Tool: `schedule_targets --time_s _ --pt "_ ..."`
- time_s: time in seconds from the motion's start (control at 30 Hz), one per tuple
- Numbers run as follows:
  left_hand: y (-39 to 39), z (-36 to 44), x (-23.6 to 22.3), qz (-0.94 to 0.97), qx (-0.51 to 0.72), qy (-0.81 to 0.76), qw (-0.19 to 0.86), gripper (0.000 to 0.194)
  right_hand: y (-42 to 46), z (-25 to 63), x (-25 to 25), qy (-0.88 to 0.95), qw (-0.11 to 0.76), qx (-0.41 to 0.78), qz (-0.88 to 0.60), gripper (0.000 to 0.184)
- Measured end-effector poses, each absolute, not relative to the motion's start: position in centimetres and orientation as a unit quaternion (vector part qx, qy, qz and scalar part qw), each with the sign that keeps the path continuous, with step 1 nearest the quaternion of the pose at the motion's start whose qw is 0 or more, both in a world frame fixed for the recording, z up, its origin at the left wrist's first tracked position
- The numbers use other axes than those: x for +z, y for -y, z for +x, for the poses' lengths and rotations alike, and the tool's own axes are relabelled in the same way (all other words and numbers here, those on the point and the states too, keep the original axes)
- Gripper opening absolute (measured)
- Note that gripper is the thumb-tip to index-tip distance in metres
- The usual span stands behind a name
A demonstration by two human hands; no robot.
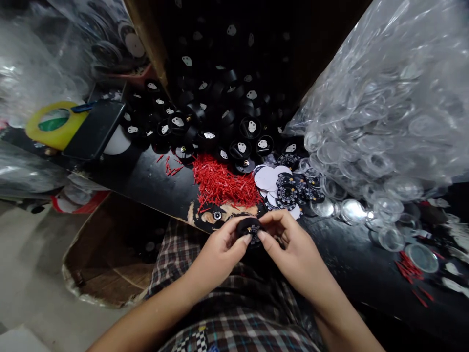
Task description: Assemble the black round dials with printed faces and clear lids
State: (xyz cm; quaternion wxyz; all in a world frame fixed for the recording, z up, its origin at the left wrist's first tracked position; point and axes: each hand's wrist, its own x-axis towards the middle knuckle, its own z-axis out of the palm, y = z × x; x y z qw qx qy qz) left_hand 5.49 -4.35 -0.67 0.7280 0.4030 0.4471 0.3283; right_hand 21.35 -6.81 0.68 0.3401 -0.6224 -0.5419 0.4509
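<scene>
My left hand (pixel 229 240) and my right hand (pixel 284 238) meet at the table's near edge, both closed on a small round black gauge (pixel 252 226) with a printed dial face. Both thumbs press on the dial from the near side, and the fingers wrap its rim. Just beyond lies a heap of thin red pointers (pixel 225 183). Right of that heap, printed black dial discs (pixel 287 194) overlap with white discs (pixel 266 178). Black round housings (pixel 240 146) with pale metal plates are piled behind them.
A plastic bag of clear round covers (pixel 366 132) spills onto the table at right, near more red pointers (pixel 408 268). At left are a yellow tape roll (pixel 54 124) and a dark phone-like slab (pixel 93 129). An open cardboard box (pixel 106 264) stands on the floor at lower left.
</scene>
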Motion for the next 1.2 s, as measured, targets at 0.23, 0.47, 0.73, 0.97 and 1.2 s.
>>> schedule_targets --time_s 0.23,0.47,0.73,0.97,1.2 --pt "3.5 4.3 -1.1 0.248 0.420 -0.487 0.725 0.026 3.1 21.7 0.3 0.694 0.203 0.205 -0.660 0.016" --pt "2.5 5.2 -0.9 0.174 0.441 -0.440 0.763 0.021 0.8 20.3 -0.4 0.701 0.085 0.106 -0.700 0.014" --pt "2.6 5.8 -0.7 0.130 0.415 -0.388 0.812 0.021 2.2 21.2 -0.2 0.655 0.265 0.266 -0.656 0.010" --pt "3.1 6.4 -1.1 0.190 0.479 -0.370 0.773 0.015 3.4 22.0 0.4 0.611 0.314 0.334 -0.645 0.013" --pt "3.5 6.4 -1.1 0.257 0.494 -0.375 0.741 0.035 4.3 21.9 2.1 0.622 0.347 0.334 -0.618 0.017"
